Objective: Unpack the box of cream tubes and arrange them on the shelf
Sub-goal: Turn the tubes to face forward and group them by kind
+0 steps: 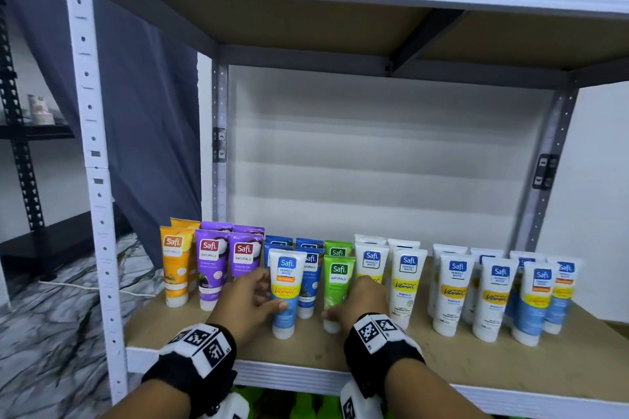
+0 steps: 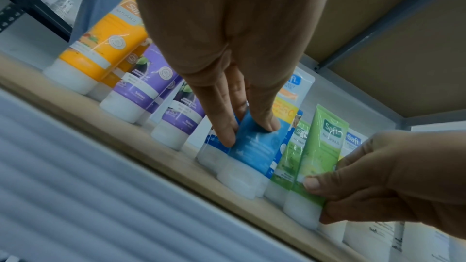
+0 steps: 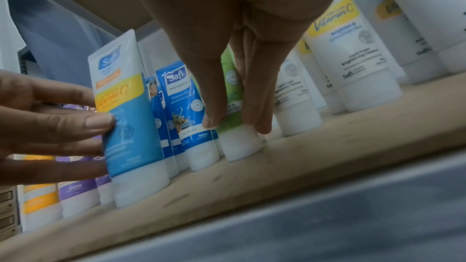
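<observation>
My left hand (image 1: 250, 303) grips the blue-and-white Vitamin C tube (image 1: 285, 292) upright on the shelf (image 1: 442, 364); just beside it, my right hand (image 1: 360, 299) pinches the green Naturals tube (image 1: 335, 277), dark blue tubes (image 1: 309, 279) between them.

Marble-look floor (image 1: 51, 333), blue curtain (image 1: 149, 146) (perhaps fabric), black rack (image 1: 20, 160)

Head view bright, even, bowed at edges; both wrist views dim, bluish, softly blurred.
</observation>
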`<control>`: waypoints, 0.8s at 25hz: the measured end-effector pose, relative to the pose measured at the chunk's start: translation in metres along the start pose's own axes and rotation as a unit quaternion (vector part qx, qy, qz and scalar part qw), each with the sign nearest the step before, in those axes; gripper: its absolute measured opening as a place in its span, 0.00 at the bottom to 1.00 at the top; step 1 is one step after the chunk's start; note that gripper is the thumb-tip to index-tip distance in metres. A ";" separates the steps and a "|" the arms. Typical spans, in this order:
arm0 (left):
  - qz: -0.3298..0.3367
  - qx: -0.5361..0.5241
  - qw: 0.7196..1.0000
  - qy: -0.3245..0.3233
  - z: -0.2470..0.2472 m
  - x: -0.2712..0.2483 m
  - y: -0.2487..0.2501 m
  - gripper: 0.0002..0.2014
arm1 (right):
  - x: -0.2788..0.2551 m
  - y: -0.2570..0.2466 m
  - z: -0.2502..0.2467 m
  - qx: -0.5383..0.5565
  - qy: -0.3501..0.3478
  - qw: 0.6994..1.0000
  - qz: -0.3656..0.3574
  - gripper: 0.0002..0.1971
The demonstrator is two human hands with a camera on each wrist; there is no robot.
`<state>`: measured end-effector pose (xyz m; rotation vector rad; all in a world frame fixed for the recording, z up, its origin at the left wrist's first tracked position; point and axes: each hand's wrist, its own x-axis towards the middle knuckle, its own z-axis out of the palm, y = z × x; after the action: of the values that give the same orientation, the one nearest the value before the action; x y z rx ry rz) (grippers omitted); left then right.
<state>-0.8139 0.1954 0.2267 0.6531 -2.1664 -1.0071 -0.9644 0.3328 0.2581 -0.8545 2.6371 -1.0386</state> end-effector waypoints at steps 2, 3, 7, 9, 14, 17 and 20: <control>0.002 -0.002 1.000 -0.001 0.001 0.000 0.000 0.19 | 0.004 -0.002 0.006 -0.031 0.010 0.999 0.006 0.16; 0.003 -0.003 1.000 -0.002 0.001 0.001 -0.001 0.19 | 0.006 -0.002 0.008 -0.038 0.012 0.999 0.005 0.17; 0.003 -0.027 1.000 -0.006 0.002 0.001 -0.006 0.21 | 0.014 0.001 0.017 -0.053 0.023 0.998 0.009 0.19; 0.000 -0.041 0.999 -0.012 0.002 0.001 -0.007 0.22 | 0.017 0.001 0.021 -0.055 0.026 0.998 0.018 0.18; -0.002 -0.049 0.999 -0.017 0.002 0.001 -0.004 0.21 | 0.021 0.000 0.024 -0.055 0.034 0.998 0.017 0.16; -0.004 -0.055 0.998 -0.015 0.002 0.000 -0.003 0.20 | 0.023 0.001 0.025 -0.056 0.043 0.997 0.013 0.16; 0.000 -0.048 0.999 -0.018 0.002 0.000 -0.004 0.19 | 0.024 0.002 0.025 -0.058 0.042 0.997 0.008 0.14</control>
<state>-0.8146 0.1934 0.2226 0.5951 -2.1343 -1.1232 -0.9760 0.3053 0.2394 -0.8293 2.7939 -0.9452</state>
